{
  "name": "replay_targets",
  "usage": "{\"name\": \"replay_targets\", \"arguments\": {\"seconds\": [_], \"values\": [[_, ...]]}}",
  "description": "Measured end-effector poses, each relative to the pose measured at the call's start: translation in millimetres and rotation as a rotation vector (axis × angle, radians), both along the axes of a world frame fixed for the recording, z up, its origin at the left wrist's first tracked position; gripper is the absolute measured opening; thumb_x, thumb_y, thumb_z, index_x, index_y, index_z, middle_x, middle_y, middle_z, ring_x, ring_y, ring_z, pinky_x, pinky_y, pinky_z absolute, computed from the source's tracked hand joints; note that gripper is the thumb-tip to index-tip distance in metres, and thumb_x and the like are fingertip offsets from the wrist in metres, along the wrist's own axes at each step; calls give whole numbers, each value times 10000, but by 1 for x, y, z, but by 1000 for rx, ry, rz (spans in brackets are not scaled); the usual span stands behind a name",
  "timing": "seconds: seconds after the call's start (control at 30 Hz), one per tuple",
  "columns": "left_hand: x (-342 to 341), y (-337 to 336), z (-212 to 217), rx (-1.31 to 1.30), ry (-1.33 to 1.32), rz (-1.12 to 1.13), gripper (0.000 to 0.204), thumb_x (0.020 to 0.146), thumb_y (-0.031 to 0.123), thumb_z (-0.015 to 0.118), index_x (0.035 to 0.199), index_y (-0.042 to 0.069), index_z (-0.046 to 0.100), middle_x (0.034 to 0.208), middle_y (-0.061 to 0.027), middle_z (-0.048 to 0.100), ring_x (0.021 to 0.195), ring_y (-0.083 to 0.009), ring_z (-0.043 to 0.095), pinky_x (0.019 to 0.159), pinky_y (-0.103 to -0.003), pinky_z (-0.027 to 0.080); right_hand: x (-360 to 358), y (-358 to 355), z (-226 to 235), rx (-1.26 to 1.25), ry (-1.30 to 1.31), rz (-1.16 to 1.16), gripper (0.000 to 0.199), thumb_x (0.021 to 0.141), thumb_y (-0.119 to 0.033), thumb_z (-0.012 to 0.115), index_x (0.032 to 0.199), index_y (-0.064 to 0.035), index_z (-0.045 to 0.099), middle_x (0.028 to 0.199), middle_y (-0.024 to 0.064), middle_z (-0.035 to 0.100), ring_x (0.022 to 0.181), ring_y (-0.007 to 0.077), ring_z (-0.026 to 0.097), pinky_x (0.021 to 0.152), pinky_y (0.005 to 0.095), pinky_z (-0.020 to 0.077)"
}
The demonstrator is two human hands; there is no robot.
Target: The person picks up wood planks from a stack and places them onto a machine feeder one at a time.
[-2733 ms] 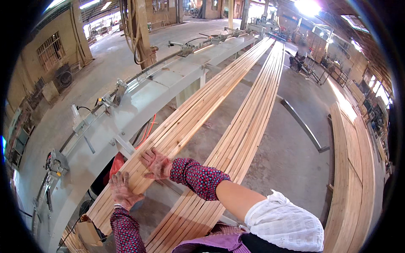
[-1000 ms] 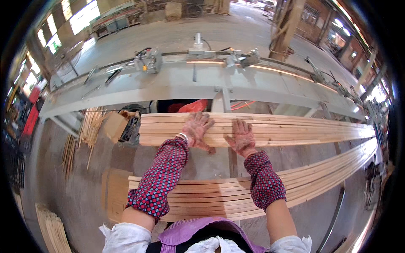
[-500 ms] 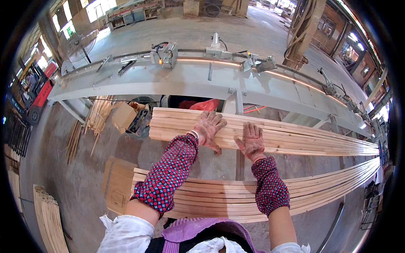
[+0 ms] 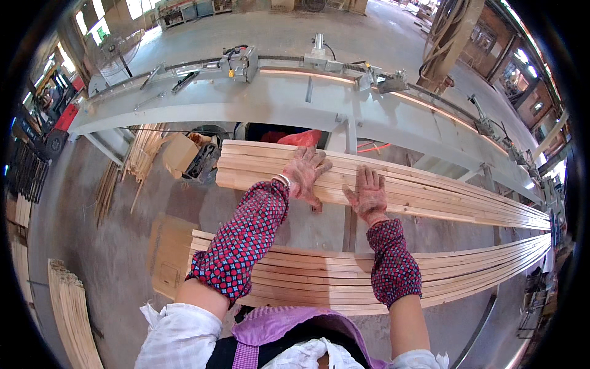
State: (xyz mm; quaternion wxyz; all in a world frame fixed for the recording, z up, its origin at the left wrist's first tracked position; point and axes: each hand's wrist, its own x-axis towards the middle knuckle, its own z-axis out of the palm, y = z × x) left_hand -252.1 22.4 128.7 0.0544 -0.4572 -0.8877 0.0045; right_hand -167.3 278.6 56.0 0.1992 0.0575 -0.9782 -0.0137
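The long grey machine frame (image 4: 276,101) ran across the top, its right end bending out of view. Below it the upper stack of long wooden slats (image 4: 430,190) lay, and a second slat stack (image 4: 344,277) nearer. A brown cardboard box (image 4: 179,154) stood left of the upper stack, partly hidden. The left hand (image 4: 305,174) and right hand (image 4: 369,195), gloved, pressed flat with fingers spread wide on the upper stack.

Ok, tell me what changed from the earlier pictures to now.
The view swung from looking along the boards to facing them square on. Both gloved hands, left hand and right hand, moved from the boards' end to lie flat and spread on the far stack of boards. The near stack and the long grey machine stayed put.
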Motion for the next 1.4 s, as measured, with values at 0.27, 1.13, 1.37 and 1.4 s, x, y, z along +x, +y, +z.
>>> {"name": "replay_targets", "arguments": {"seconds": [0.27, 1.13, 1.37, 1.4], "values": [[1, -1, 0, 12, -51, 13, 1168, 571, 673, 858, 1528, 110, 493, 1530, -156, 465, 1470, -402, 363, 1242, -546, 232, 0, -1, 0, -3, -40, -30, 932, 886, -647, 615, 1533, -5, 426, 1538, 172, 475, 1435, 362, 412, 1210, 550, 286], [-13, -9, -9, -2, -136, -14, 1206, 574, 664, 865, 1554, 90, 460, 1598, -240, 418, 1522, -466, 312, 1280, -579, 154, -135, 56, 25, -214, -377, -202, 431, 985, -407, 588, 1229, -79, 726, 1127, 215, 720, 1153, 423, 653, 1026, 483, 509], [-12, 1, -4, -9, -159, -18, 1175, 603, 624, 850, 1573, 98, 446, 1630, -225, 393, 1543, -463, 286, 1290, -584, 137, -183, 101, 26, 1, -806, 165, 556, 987, -517, 557, 1379, -135, 656, 1407, 226, 629, 1301, 376, 604, 1095, 464, 477], [-12, 2, -4, -10, -165, -22, 1174, 606, 624, 847, 1575, 99, 443, 1631, -224, 394, 1544, -461, 287, 1290, -585, 136, -191, 111, 19, -211, -917, 94, 497, 1010, -488, 521, 1394, -200, 648, 1412, 217, 616, 1341, 355, 579, 1094, 458, 476]]}}
